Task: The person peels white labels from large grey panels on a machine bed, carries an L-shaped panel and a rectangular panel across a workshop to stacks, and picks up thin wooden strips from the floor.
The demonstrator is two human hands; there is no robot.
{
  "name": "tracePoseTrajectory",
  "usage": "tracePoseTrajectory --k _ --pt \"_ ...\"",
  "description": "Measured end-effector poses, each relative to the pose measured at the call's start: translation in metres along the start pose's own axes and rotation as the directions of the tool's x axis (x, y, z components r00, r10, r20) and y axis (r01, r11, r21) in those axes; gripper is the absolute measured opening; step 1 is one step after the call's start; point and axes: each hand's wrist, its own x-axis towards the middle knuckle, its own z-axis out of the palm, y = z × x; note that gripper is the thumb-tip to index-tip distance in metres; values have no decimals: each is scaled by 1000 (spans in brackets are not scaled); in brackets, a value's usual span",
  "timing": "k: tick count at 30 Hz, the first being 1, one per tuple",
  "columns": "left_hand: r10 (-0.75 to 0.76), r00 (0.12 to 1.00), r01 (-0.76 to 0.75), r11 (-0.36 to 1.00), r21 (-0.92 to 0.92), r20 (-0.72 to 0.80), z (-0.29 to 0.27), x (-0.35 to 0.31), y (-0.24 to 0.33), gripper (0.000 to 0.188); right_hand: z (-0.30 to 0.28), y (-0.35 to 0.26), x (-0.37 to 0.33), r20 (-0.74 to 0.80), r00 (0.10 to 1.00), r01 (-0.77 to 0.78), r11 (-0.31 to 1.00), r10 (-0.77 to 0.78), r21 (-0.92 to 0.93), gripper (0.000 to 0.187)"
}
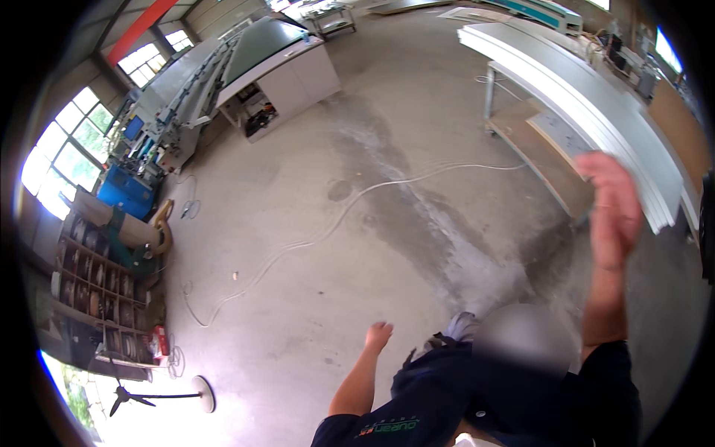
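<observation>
My left hand hangs low over the concrete floor, beside my dark shirt. Its fingers look curled in, and nothing shows in them. Raised at the right is my right hand, its fingers stretched out and slightly bent, holding nothing I can see. In the picture it overlaps the near end of a stack of long white panels; whether it touches them I cannot tell. Under those panels is a low wooden platform. A grey blurred patch covers part of the area in front of my body.
A thin pale cable snakes across the floor. At left stand a compartment rack, a blue machine box and a black fan with a round base. A white cabinet bench and a long machine stand farther back.
</observation>
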Motion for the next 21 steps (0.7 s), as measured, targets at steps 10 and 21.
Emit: tracePoseTrajectory --k 10,21 --pt "-100 995 99 989 110 -3 -69 184 157 41 19 182 228 256 737 674 703 -625 -225 44" --pt "-315 948 205 726 656 53 -89 350 102 39 77 493 431 344 745 656 722 -572 -221 43"
